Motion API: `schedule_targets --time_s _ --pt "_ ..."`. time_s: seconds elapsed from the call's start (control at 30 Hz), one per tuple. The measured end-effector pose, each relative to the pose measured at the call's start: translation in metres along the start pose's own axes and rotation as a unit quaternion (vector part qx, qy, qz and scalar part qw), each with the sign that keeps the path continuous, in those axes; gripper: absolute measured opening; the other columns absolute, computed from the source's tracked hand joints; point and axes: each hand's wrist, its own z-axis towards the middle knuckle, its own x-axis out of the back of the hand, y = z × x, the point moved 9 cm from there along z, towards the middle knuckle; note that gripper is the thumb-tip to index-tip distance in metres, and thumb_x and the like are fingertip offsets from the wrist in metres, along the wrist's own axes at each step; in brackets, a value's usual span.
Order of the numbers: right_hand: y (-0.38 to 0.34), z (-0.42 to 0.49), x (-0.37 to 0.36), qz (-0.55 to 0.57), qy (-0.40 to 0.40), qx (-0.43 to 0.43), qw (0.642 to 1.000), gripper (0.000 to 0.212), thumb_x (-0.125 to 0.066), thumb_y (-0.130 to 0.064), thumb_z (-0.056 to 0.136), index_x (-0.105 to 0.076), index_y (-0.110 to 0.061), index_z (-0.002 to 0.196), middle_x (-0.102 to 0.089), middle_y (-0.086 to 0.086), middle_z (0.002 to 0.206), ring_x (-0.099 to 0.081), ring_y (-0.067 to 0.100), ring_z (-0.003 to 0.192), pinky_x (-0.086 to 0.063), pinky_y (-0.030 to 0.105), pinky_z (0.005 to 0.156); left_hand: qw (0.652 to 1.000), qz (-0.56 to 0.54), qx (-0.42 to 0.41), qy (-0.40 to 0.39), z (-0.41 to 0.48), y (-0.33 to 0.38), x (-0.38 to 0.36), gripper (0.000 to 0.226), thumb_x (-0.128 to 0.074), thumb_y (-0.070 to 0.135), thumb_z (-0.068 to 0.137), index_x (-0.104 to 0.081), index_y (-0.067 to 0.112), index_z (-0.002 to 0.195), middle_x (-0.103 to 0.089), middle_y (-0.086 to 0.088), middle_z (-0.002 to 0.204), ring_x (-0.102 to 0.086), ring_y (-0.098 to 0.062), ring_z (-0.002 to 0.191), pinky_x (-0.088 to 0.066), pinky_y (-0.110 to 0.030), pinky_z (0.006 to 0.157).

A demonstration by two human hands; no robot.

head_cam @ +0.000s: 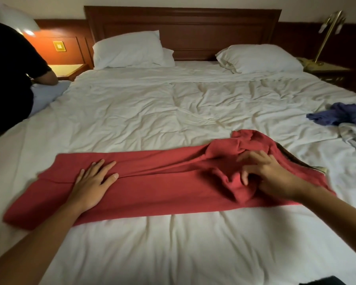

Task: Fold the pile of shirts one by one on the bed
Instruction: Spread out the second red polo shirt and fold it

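On the bed, left hand presses red shirt, right hand grips it.

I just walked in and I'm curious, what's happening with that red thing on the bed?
A person is folding a red shirt on the bed. The left hand presses flat on one end, and the right hand gathers the bunched cloth at the other end. The shirt lies partly folded as a long strip. A blue garment and a pale one lie at the bed's right side, not yet folded.
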Motion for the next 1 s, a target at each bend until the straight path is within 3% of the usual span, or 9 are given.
schedule_targets --time_s 0.23,0.33,0.43,0.53,0.63,0.7,0.83,0.9,1.0 --pt "0.001 -0.043 0.029 0.115 0.123 0.019 0.985 0.015 -0.065 -0.016 0.089 -0.069 -0.018 0.103 -0.057 -0.003 0.133 -0.057 0.008 0.122 -0.044 0.024 0.100 1.000 -0.003 0.003 0.008 -0.002 0.001 0.001 0.054 -0.034 0.061 0.099 -0.026 0.051 0.151 -0.015 0.009 0.166 -0.007 -0.013 0.153 0.001 -0.039 0.123" --pt "0.006 -0.050 0.046 0.129 0.127 0.016 0.983 0.022 -0.069 -0.011 0.088 -0.068 -0.025 0.104 -0.068 -0.015 0.115 -0.064 -0.003 0.107 -0.046 0.013 0.089 1.000 -0.001 0.004 0.006 -0.002 0.001 0.001 0.054 -0.034 0.061 0.099 -0.025 0.051 0.151 -0.014 0.010 0.166 -0.007 -0.012 0.153 0.002 -0.039 0.123" --pt "0.019 -0.056 0.042 0.084 0.034 -0.039 0.995 0.007 -0.066 -0.046 0.091 -0.070 -0.041 0.088 -0.069 -0.028 0.089 -0.064 -0.011 0.081 -0.041 0.003 0.075 1.000 0.001 0.005 0.002 -0.002 0.002 0.001 0.055 -0.032 0.063 0.098 -0.024 0.052 0.151 -0.013 0.010 0.166 -0.006 -0.012 0.153 0.002 -0.039 0.123" --pt "0.037 -0.057 0.030 0.196 -0.033 -0.128 0.972 0.050 -0.048 -0.067 0.093 -0.074 -0.028 0.077 -0.073 -0.009 0.075 -0.069 0.006 0.069 -0.048 0.017 0.072 1.000 0.007 0.006 -0.008 -0.001 0.001 0.000 0.056 -0.030 0.065 0.097 -0.021 0.054 0.151 -0.011 0.011 0.166 -0.005 -0.011 0.153 0.002 -0.040 0.123" --pt "0.058 -0.035 0.032 0.177 0.070 -0.166 0.968 0.041 -0.050 -0.060 0.092 -0.071 -0.029 0.076 -0.071 -0.009 0.069 -0.068 0.009 0.063 -0.049 0.028 0.062 1.000 0.007 0.003 -0.026 -0.002 0.001 -0.001 0.066 -0.025 0.075 0.089 -0.017 0.056 0.151 -0.008 0.012 0.167 -0.002 -0.010 0.154 0.003 -0.041 0.123" --pt "0.058 -0.009 0.031 0.068 0.126 -0.156 0.977 0.007 -0.061 -0.042 0.092 -0.067 -0.038 0.091 -0.069 -0.012 0.080 -0.068 0.012 0.078 -0.047 0.029 0.066 0.999 0.007 -0.005 -0.036 -0.001 0.000 -0.001 0.074 -0.026 0.082 0.082 -0.015 0.058 0.151 -0.006 0.012 0.167 0.000 -0.011 0.154 0.003 -0.042 0.123" --pt "0.086 0.049 -0.027 -0.039 -0.023 -0.202 0.978 0.069 -0.063 -0.022 0.093 -0.031 -0.028 0.154 -0.031 0.001 0.159 -0.027 0.026 0.147 -0.032 0.051 0.114 0.999 0.012 -0.026 -0.037 0.001 -0.003 0.000 0.077 -0.032 0.088 0.078 -0.015 0.061 0.148 -0.007 0.010 0.167 -0.002 -0.014 0.154 -0.001 -0.045 0.123" --pt "0.099 0.067 -0.048 -0.069 -0.079 -0.217 0.971 0.070 -0.056 -0.028 0.098 -0.019 -0.035 0.157 -0.014 -0.007 0.165 -0.011 0.023 0.153 -0.021 0.052 0.117 0.999 0.009 -0.034 -0.029 0.003 -0.004 -0.001 0.072 -0.032 0.087 0.079 -0.017 0.063 0.146 -0.008 0.010 0.167 -0.003 -0.014 0.154 -0.002 -0.046 0.122" --pt "0.106 0.084 -0.054 -0.061 -0.052 -0.192 0.978 0.052 -0.051 -0.020 0.098 -0.043 -0.030 0.148 -0.039 0.002 0.156 -0.040 0.029 0.140 -0.035 0.044 0.110 0.999 0.003 -0.036 -0.021 0.005 -0.007 -0.002 0.071 -0.023 0.087 0.075 -0.017 0.067 0.142 -0.010 0.013 0.166 -0.003 -0.012 0.154 -0.002 -0.045 0.122"
